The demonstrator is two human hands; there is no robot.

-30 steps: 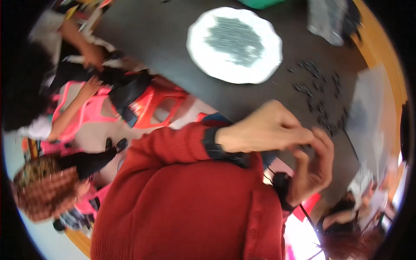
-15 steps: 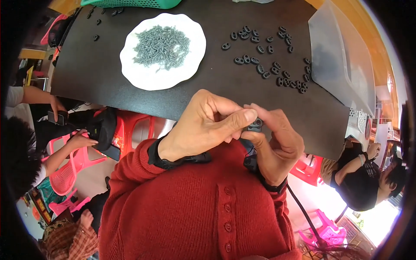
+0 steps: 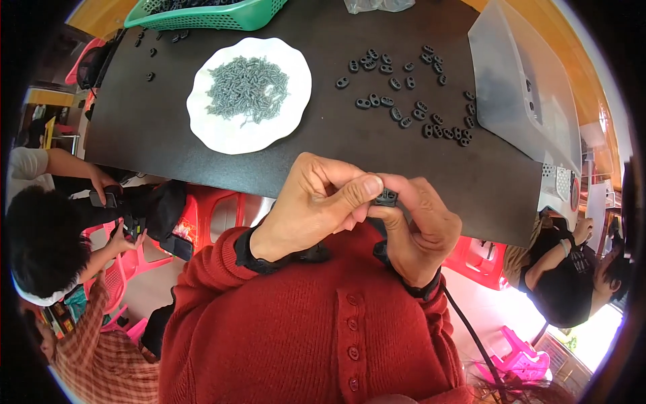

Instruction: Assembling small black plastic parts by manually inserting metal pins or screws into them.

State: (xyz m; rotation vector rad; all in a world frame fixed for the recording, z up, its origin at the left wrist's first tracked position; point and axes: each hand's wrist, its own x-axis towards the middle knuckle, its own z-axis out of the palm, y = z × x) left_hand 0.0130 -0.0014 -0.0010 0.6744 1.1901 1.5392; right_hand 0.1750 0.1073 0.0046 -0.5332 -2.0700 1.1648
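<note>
Close in front of my chest, over the near table edge, both hands meet around a small black two-hole cord lock (image 3: 385, 197). My left hand (image 3: 316, 205) is closed, its thumb pressing the piece from the left. From the right, my right hand (image 3: 425, 225) pinches the same cord lock between thumb and forefinger. The fingers hide much of it. Beyond them, a white scalloped plate (image 3: 299, 101) carries a heap of small metal springs (image 3: 245, 87). Several more black cord locks (image 3: 396, 114) lie scattered on the table to the right.
The dark table (image 3: 323, 40) bears a green basket (image 3: 252, 17) of black parts at the far left and a translucent plastic bin (image 3: 518, 101) at the right. A clear bag (image 3: 380, 5) lies at the back. People sit on both sides, near red chairs (image 3: 202, 209).
My hands have shifted slightly left, still gripping the cord lock, which is now more covered by the fingers. The view has tilted, showing more of the basket. The person at left has leaned in.
</note>
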